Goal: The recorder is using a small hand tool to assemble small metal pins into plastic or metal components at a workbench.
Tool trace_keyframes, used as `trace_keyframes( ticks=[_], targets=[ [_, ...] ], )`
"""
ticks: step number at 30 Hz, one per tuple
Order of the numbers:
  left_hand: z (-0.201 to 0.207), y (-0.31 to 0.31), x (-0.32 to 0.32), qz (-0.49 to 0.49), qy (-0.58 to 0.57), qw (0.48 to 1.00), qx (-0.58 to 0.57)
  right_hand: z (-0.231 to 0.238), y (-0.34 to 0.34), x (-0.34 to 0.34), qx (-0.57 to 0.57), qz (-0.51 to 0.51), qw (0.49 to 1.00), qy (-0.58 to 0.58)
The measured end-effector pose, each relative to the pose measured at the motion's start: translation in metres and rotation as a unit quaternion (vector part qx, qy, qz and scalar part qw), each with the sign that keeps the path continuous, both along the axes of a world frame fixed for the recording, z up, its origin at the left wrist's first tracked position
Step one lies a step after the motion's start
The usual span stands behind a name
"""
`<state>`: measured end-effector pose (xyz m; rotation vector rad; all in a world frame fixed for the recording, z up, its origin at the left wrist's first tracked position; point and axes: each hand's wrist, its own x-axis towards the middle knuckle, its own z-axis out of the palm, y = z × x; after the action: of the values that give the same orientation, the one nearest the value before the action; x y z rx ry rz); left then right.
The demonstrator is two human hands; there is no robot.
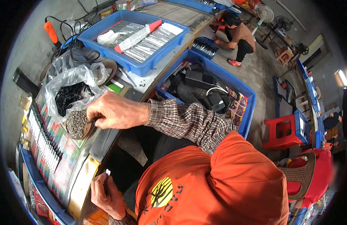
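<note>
My right hand (115, 111) reaches over the bench, fingers pinched together beside a heap of small metal screws (76, 123). A bit of something dark shows at its fingertips, too small to name. At the bench's near edge my left hand (107, 197) is closed, and a small white piece (108, 172) sticks up between thumb and fingers; the rest of it is hidden. Just past the screws, an opened clear plastic bag (49, 98) holds many small black parts (70, 98). A row of slim white strips with black ends (46, 140) lies on the patterned bench top.
A blue tray (134, 67) of metal strips stands farther along the bench. Beside the bench, a blue bin (252, 107) holds black mesh and a power adapter. An orange-handled tool (51, 33) and cables are at the wall. Another person (241, 37) crouches on the floor beyond.
</note>
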<state>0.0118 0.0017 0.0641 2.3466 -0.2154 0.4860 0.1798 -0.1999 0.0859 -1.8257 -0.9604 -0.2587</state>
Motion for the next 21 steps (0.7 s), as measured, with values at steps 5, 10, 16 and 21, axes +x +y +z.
trace_keyframes(
  ticks=[5,10,16,21],
  targets=[
    [0.0,-0.004,-0.001,0.002,0.007,1.0,0.008,-0.005,-0.004,-0.022,0.008,0.031,0.997,0.067],
    [0.004,-0.007,-0.003,-0.007,0.009,1.0,0.002,-0.009,-0.006,-0.034,0.022,0.033,0.996,0.077],
    [0.008,-0.011,-0.004,-0.018,0.003,1.0,-0.003,-0.013,-0.007,-0.044,0.062,0.024,0.995,0.078],
    [0.006,-0.012,-0.005,-0.017,0.002,1.0,0.008,-0.017,-0.005,-0.051,0.075,0.024,0.993,0.088]
  ],
)
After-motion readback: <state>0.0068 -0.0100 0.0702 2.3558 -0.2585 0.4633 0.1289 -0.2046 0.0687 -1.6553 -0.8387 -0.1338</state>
